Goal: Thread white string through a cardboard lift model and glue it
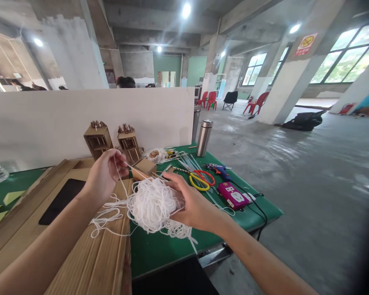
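Both forearms come in from the bottom edge and meet over the green table [160, 250], above the wooden slat panel [92, 262] that lies nearest to the camera on the left. Between the hands sits the tangle of white string [152, 205], a loose ball with no real long axis of its own — it rests partly on the green surface and partly against the right hand [192, 205]. This hand is cupped around the right side of the tangle, fingers curled and thumb on top, so it grips the bundle and does not pinch it. From the top of the ball one strand [132, 168] runs up and to the left, almost taut, to the left hand [106, 176]; this strand gives the only clear direction, a diagonal from the ball toward the wooden models [112, 139] at the back. The left hand is closed, with fingertips pressed together on the strand, just above the panel. More loops [106, 223] hang loose under this hand and spill over the panel edge. To the right of the ball, well apart from both hands, lie scissors [201, 180], a glue gun [217, 169] and a pink power strip [232, 194].
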Demonstrator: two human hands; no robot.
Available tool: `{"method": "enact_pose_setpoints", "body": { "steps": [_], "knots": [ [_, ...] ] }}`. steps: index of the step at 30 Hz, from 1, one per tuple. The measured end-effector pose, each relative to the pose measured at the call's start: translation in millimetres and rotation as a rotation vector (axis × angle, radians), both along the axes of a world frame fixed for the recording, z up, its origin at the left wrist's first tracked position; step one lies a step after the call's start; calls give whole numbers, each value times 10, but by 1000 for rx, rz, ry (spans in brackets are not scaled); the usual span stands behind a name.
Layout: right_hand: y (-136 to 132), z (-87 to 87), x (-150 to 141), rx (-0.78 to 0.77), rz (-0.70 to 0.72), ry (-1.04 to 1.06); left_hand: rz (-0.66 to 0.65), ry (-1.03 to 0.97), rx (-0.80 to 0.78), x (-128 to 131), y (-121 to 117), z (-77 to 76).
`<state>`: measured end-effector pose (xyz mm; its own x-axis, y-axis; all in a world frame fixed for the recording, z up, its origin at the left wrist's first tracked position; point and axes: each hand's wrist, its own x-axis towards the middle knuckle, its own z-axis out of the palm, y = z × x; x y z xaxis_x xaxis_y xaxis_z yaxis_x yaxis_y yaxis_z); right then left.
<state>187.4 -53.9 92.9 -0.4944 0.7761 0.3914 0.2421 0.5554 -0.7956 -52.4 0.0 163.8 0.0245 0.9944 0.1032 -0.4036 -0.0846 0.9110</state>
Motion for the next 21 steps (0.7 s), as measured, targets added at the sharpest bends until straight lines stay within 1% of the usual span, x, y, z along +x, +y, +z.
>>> {"method": "enact_pose_setpoints", "body": {
  "steps": [3,6,7,8,9,10,12,14,18,21],
  "knots": [
    [-4,8,-30,8,-69,28,-136,134,36,14,-102,-137],
    [6,21,-103,16,-139,45,-358,299,71,89,-314,-248],
    [8,29,-129,23,-157,46,-452,395,108,121,-376,-278],
    [7,40,-151,34,-171,42,-505,484,148,154,-423,-303],
    [5,53,-167,47,-178,33,-501,558,179,184,-452,-323],
    [0,65,-173,58,-176,22,-465,614,196,210,-465,-337],
    [-8,85,-151,73,-166,1,-342,646,181,242,-449,-346],
    [-6,91,-91,96,-190,-19,-237,604,144,240,-408,-336],
    [37,46,76,184,-318,-34,-56,496,113,161,-329,-325],
    [68,3,193,220,-418,29,27,452,80,82,-271,-356]
  ]
}}
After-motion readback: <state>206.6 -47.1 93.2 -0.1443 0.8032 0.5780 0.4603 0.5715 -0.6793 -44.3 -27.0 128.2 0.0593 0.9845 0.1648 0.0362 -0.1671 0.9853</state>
